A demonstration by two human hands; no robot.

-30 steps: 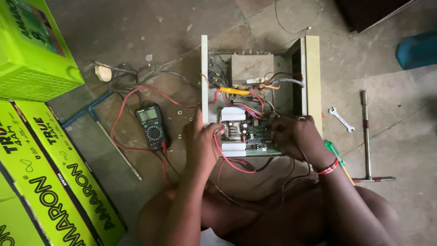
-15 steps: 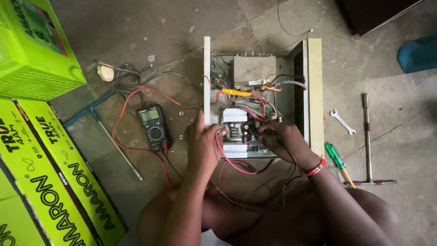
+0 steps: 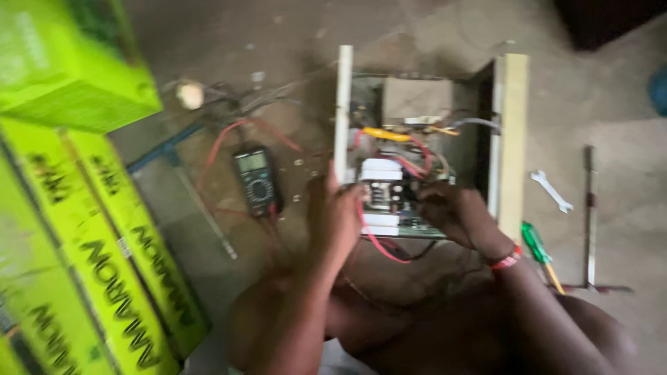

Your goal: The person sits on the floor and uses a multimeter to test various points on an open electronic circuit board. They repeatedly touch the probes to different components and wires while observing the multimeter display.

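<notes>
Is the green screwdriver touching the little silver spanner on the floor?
Apart. The head view shows bare concrete floor between the green-handled screwdriver and the small silver spanner.

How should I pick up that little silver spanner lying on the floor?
Judging by its pose, grip the spanner around its thin middle shank, coming straight down from above. It lies flat and alone on the floor, between the open case and the long metal bar.

Multimeter [image 3: 257, 182], spanner [image 3: 552, 191], green screwdriver [image 3: 538, 248]
</notes>
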